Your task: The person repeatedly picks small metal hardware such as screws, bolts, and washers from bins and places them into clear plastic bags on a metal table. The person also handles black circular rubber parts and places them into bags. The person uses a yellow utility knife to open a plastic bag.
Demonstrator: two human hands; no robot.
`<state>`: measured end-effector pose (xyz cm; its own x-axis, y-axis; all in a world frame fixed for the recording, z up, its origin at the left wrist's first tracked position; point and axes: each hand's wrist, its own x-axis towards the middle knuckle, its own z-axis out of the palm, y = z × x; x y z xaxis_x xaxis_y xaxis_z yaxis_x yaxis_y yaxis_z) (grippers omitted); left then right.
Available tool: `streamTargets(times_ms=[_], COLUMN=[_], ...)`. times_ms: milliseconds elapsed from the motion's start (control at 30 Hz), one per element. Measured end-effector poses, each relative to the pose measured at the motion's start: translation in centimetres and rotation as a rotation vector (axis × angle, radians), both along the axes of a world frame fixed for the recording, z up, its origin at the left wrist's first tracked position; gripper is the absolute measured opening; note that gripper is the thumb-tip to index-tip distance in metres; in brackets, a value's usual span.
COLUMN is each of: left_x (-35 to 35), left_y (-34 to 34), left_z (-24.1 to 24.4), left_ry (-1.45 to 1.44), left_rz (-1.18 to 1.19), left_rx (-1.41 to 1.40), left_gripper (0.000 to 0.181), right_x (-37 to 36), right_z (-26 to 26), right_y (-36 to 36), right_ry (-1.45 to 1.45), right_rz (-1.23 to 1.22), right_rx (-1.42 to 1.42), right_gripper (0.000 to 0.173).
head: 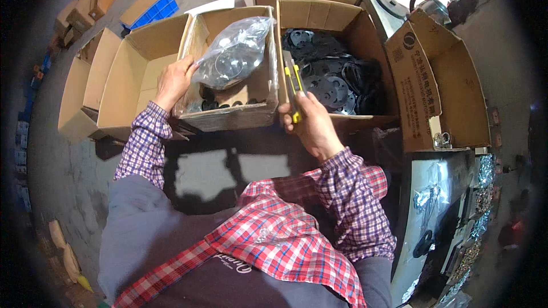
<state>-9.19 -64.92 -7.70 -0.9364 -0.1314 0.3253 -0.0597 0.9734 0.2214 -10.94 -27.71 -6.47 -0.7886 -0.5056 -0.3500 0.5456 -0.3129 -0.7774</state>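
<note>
My left hand [174, 80] grips the edge of a clear plastic bag [239, 53] with round parts inside. The bag is above an open cardboard box [227, 120], where several small black round parts [209, 105] lie at the near side. In my right hand [310, 122] is a yellow and black utility knife [295, 90], its blade pointing away from me. Just beyond that hand, a second cardboard box [319, 13] holds many black metal discs [327, 90] with holes, some in dark plastic.
More open cardboard boxes stand at left [124, 90] and right [458, 85]. A glass kettle [432, 10] sits at the back right. A blue crate [154, 10] lies beyond the left boxes. At lower right, a black ring-shaped part [424, 244] rests on a surface beside clear plastic [432, 188].
</note>
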Motion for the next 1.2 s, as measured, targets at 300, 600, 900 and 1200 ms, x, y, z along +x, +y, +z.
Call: streamTargets(times_ms=[300,600,900,1200], left_x=[-10.1,-25.2,-22.5,-23.6], left_y=[10.7,10.8,10.8,10.6], left_z=[4.4,-1.9,5.6,6.0], left_ry=[-0.080,-0.077,-0.240,-0.161], left_rz=[-0.102,-0.350,-0.435,-0.495], left_rx=[-0.243,-0.238,-0.076,-0.176], left_gripper=[0.064,0.022,0.026,0.026], right_x=[-0.1,0.8,-6.3,-4.6], right_z=[-4.9,-4.8,-1.9,-3.3], right_y=[-0.1,2.5,-7.3,-14.3], right_ry=[0.039,0.031,0.253,0.484], right_rz=[-0.189,-0.207,-0.058,-0.142], right_rx=[0.002,0.061,0.353,0.579], right_gripper=[0.023,0.023,0.036,0.031])
